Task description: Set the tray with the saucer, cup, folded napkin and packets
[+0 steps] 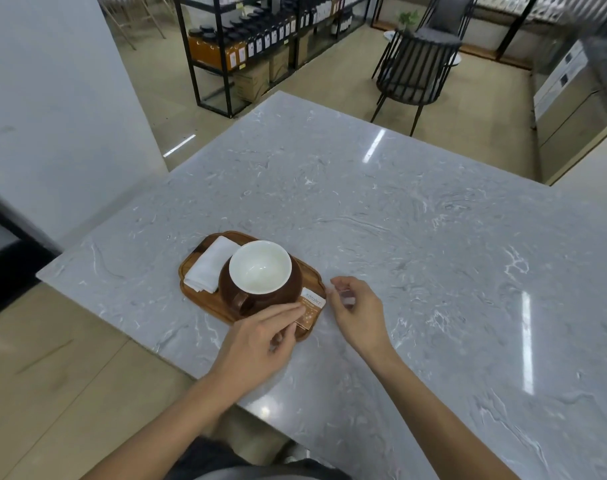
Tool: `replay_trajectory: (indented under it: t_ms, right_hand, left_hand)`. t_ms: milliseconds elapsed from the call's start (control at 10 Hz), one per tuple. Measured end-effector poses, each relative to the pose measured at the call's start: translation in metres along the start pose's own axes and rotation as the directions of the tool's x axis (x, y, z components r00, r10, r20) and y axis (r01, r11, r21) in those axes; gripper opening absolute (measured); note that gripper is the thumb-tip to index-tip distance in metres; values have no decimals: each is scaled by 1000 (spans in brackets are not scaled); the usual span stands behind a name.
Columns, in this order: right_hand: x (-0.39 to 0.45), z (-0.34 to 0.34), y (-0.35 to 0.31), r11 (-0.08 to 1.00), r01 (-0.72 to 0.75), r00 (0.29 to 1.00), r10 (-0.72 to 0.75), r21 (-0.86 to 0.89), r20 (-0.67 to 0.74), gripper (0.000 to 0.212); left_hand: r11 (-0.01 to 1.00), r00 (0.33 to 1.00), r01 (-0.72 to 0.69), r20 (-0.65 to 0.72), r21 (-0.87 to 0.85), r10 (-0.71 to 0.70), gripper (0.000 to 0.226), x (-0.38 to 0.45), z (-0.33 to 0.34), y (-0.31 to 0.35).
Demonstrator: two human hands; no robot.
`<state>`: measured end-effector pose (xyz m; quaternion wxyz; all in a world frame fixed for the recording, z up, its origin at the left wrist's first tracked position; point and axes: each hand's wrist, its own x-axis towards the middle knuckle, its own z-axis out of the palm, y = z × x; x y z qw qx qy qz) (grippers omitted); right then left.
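A wooden tray [310,271] lies on the marble table near its front edge. On it stands a brown cup [260,271] with a white inside and its handle toward me; the saucer under it is hidden. A folded white napkin [210,263] lies on the tray's left side. Brown and white packets [310,308] rest at the tray's right corner. My left hand [260,337] touches the packets with its fingertips. My right hand [355,310] hovers just right of the tray, fingers loosely curled, holding nothing that I can see.
The grey marble table [416,237] stretches far to the right and back. A black chair [414,64] stands beyond the far edge, and a black shelving rack [246,46] with jars is at the back left. A white wall [52,116] is on the left.
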<state>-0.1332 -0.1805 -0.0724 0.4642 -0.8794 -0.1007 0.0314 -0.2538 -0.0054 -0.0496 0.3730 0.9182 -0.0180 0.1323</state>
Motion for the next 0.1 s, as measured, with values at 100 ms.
replay_trajectory:
  t_ms: [100]
  right_hand:
    - [11,-13,-15,975,180,976,-194,-132,-102,25]
  left_hand:
    - [991,990,-130,-53,40,133,32,29,-15,12]
